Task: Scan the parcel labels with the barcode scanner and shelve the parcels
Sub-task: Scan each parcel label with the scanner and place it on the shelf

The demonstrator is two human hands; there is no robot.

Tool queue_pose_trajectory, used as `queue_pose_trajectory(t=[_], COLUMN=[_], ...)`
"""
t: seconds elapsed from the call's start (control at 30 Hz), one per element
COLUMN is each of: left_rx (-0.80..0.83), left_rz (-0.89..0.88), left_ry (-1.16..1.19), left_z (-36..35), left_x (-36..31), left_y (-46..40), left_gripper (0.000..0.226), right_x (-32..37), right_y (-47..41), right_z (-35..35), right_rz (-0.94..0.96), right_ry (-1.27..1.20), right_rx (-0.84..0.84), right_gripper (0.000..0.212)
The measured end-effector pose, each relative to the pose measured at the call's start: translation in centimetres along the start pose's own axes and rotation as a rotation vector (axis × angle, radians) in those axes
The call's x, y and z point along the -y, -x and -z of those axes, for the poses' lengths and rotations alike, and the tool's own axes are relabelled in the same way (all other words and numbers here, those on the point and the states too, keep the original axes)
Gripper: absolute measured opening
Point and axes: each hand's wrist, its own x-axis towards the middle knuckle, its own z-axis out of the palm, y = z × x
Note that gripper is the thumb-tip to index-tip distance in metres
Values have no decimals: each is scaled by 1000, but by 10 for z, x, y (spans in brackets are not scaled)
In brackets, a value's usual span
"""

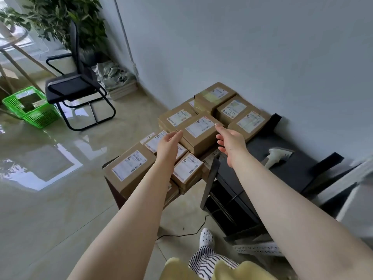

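Several brown cardboard parcels with white labels are stacked on a low dark table [286, 170] against the wall. One labelled parcel [198, 131] lies on top in the middle of the pile. My left hand [168, 146] reaches to its left edge with straight fingers. My right hand [230, 141] is at its right side, fingers spread and relaxed. Neither hand grips the box. A white barcode scanner [277, 155] lies on the dark table to the right of my right hand.
A black chair [76, 83] and a green plastic basket [32, 107] stand on the glossy floor at the left. A potted plant [66, 19] fills the far corner. A black cable [181, 233] runs along the floor by my foot. A grey shelf unit edge [353, 199] is at the right.
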Motion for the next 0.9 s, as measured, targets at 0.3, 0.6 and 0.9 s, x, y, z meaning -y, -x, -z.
queue_pose_trajectory(t=[0.3, 0.6, 0.9], left_rx=[26, 71, 147], left_rz=[-6, 44, 21], left_ry=[-418, -638, -790], left_z=[-36, -54, -66], left_x=[4, 29, 57], left_y=[-123, -221, -264], left_gripper=[76, 90, 88], right_x=[0, -25, -63], right_y=[-121, -193, -228], right_z=[-16, -40, -60], right_rz=[-266, -419, -554], right_ry=[228, 356, 340], right_rx=[70, 146, 103], right_gripper=[83, 85, 102])
